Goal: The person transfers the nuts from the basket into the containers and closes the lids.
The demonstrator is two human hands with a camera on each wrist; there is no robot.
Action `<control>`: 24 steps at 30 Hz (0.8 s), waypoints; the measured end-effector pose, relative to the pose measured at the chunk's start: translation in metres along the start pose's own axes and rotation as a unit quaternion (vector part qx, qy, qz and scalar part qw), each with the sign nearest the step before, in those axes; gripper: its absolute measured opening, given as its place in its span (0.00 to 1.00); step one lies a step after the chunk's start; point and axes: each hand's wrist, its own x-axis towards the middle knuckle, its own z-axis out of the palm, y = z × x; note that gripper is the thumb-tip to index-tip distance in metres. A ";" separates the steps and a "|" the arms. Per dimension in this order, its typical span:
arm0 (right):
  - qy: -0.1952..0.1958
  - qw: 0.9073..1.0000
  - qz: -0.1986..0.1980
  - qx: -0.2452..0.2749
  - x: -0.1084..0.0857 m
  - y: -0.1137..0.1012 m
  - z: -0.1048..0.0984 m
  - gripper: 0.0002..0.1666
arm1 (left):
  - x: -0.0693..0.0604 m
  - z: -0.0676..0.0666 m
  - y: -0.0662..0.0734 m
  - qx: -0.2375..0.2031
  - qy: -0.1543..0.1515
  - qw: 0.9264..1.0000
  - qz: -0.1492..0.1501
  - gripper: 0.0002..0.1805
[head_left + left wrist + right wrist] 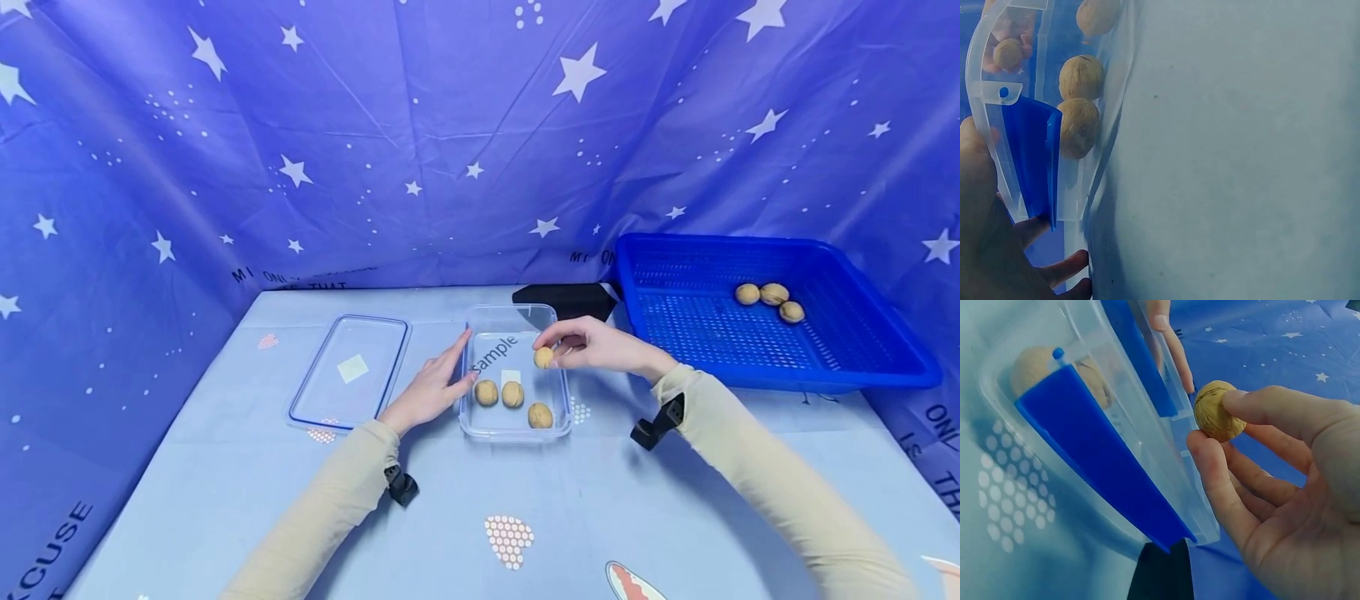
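The right hand's (588, 344) thumb and fingers pinched a walnut (1217, 412) above the clear container's (497, 435) right side. Below those fingertips, nearer the person, three walnuts (513, 394) already lay inside. The left hand's (427, 390) fingers, mostly straight, rested against the opposite wall; left of them lay the detached lid (322, 400). Right of the pinching fingers, three more walnuts (773, 293) sat apart in the blue basket (690, 333).

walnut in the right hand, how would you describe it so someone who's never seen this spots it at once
Start at the big blue basket on the table, then look left to the clear box. Near its right wall, the right hand pinches a round tan walnut. It alone is held; three others lie in the box.
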 end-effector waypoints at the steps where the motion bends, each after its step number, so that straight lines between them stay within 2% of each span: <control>1: -0.003 1.000 -0.003 -0.001 0.001 0.001 0.001 0.20 | 0.000 0.000 0.000 0.000 0.000 1.000 -0.001 0.39; 10: -0.013 1.000 -0.014 -0.010 0.006 0.006 0.011 0.18 | 0.000 0.000 0.000 0.000 -0.002 1.000 -0.002 0.39; 16: -0.035 0.999 -0.012 -0.014 0.007 0.002 0.012 0.19 | 0.000 -0.001 0.000 -0.001 -0.004 1.000 -0.007 0.39; 24: -0.013 0.999 -0.007 -0.030 0.001 0.003 0.008 0.19 | -0.001 0.001 -0.001 -0.003 -0.002 1.000 -0.015 0.39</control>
